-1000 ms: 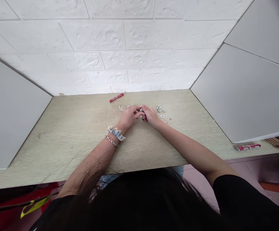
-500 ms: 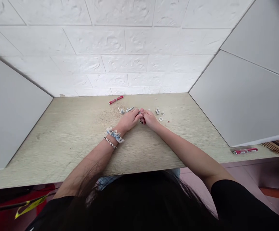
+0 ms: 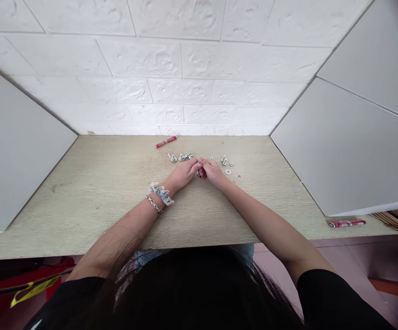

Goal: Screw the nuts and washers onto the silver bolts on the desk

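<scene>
My left hand (image 3: 182, 175) and my right hand (image 3: 213, 172) meet over the middle of the table, fingertips together and pinched. Between them a small silver metal part (image 3: 199, 174) shows just below the fingers; most of it is covered, so its exact kind is unclear. Left of the hands stand bolts with washers, one bolt (image 3: 173, 158) and another bolt (image 3: 181, 157), with a further metal piece (image 3: 188, 156) lying close by. To the right are an upright bolt (image 3: 224, 160), a small nut (image 3: 231, 164) and a flat washer (image 3: 228, 172).
A red tube-shaped marker (image 3: 166, 142) lies toward the wall (image 3: 181, 91). Another red marker (image 3: 347, 223) is at the front right edge, beside a wicker item (image 3: 396, 217). Grey-white panels (image 3: 23, 151) flank the wooden table (image 3: 116, 192) on both sides.
Both hands stay pinched together in nearly the same spot, with small finger shifts. The view has tilted slightly; the parts on the table have not visibly moved.
</scene>
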`<action>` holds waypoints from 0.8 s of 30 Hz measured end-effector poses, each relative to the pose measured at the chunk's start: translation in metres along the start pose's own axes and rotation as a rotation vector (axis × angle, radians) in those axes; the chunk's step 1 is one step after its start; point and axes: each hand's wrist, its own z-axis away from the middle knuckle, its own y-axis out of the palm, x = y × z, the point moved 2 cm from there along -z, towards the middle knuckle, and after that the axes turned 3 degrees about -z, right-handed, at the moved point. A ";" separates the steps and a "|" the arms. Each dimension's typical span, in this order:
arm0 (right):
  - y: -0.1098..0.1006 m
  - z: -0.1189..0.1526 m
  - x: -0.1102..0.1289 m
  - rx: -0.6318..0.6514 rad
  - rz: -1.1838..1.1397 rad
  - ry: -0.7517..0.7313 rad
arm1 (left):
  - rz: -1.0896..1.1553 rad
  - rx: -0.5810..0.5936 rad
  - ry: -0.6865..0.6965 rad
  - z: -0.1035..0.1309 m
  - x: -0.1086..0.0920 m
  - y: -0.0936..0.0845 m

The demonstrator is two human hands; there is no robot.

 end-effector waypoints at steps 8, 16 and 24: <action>-0.001 0.000 -0.001 0.006 -0.064 0.019 | -0.023 -0.005 -0.013 -0.002 0.002 -0.001; 0.000 0.004 0.004 -0.007 -0.061 0.026 | -0.028 -0.053 -0.018 0.000 0.002 0.000; 0.003 0.008 0.000 -0.038 0.064 -0.118 | -0.054 -0.050 -0.048 0.001 0.000 -0.001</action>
